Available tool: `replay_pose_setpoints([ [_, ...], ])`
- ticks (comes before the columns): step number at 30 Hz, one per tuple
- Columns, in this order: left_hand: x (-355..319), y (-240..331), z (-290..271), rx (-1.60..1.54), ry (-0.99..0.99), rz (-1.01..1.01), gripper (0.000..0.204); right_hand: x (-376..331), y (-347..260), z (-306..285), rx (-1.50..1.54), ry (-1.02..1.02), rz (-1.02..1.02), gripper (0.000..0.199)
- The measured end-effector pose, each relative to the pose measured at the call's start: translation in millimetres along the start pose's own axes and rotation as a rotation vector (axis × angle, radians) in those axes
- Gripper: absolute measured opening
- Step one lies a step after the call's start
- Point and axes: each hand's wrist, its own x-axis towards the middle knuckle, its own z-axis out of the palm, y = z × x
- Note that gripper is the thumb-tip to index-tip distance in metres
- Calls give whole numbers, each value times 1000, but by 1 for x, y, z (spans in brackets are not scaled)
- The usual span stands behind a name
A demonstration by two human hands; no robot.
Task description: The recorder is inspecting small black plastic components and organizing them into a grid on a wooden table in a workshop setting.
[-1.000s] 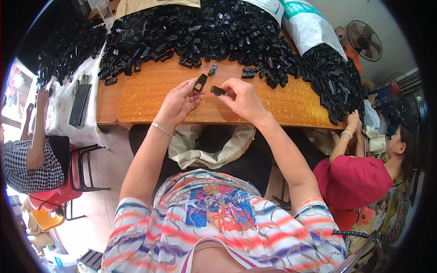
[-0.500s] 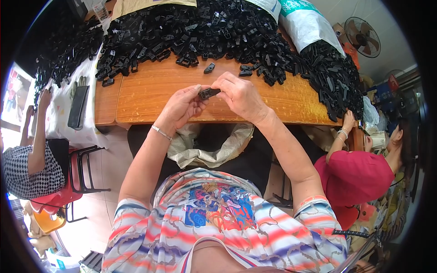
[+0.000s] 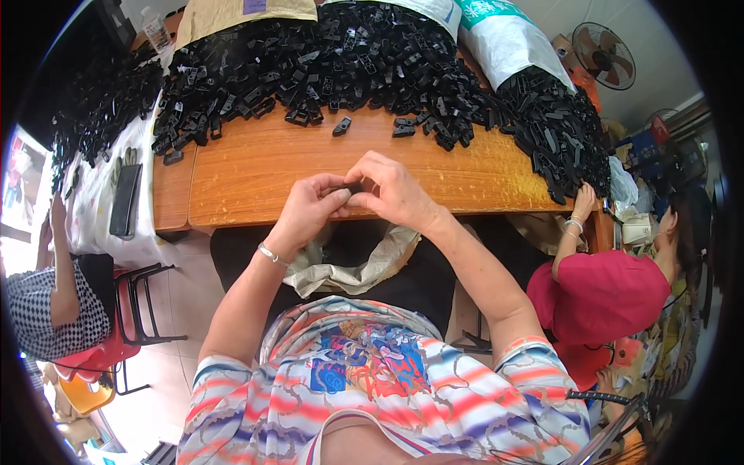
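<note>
Near the table's front edge my two hands meet over a small black plastic part (image 3: pixel 354 187), mostly covered by fingers. My left hand (image 3: pixel 314 203) pinches its left end between thumb and fingers. My right hand (image 3: pixel 391 190) closes on its right end, fingertips bent over it. Beyond them a single black part (image 3: pixel 342 126) lies loose on the wooden table (image 3: pixel 271 167), with another black part (image 3: pixel 404 128) to its right. Behind these spreads a large heap of similar black parts (image 3: pixel 310 74). Below my hands an open pale woven sack (image 3: pixel 349 277) sits at my lap.
White sacks (image 3: pixel 515 50) and a brown paper sack (image 3: pixel 232 17) stand behind the heap. More black pieces (image 3: pixel 558 124) lie at the right, by a person in red (image 3: pixel 608 294). At left, a person in checks (image 3: pixel 58 310) sits beside a cloth-covered table holding a black case (image 3: pixel 125 200).
My hands have moved slightly nearer to me and drawn together, covering more of the black part. My right fingers now curl around it. The whole view has shifted a little.
</note>
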Motion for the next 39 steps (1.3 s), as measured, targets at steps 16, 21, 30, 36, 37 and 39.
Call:
replay_pose_setpoints([
  [16,-2,15,0,1150,260,589,23,9,96,-40,-631,352,125,26],
  [21,56,28,-32,1225,495,584,26,15,99,-44,-690,293,178,27],
  [30,111,46,-64,1592,405,735,30,26,97,-37,-723,260,241,27],
  [36,111,42,-60,1603,322,747,18,24,104,-37,-683,301,215,27],
  [37,106,41,-60,1558,335,770,18,23,100,-36,-682,300,216,27],
  [39,86,42,-51,1431,364,812,18,18,81,-33,-386,235,340,20],
])
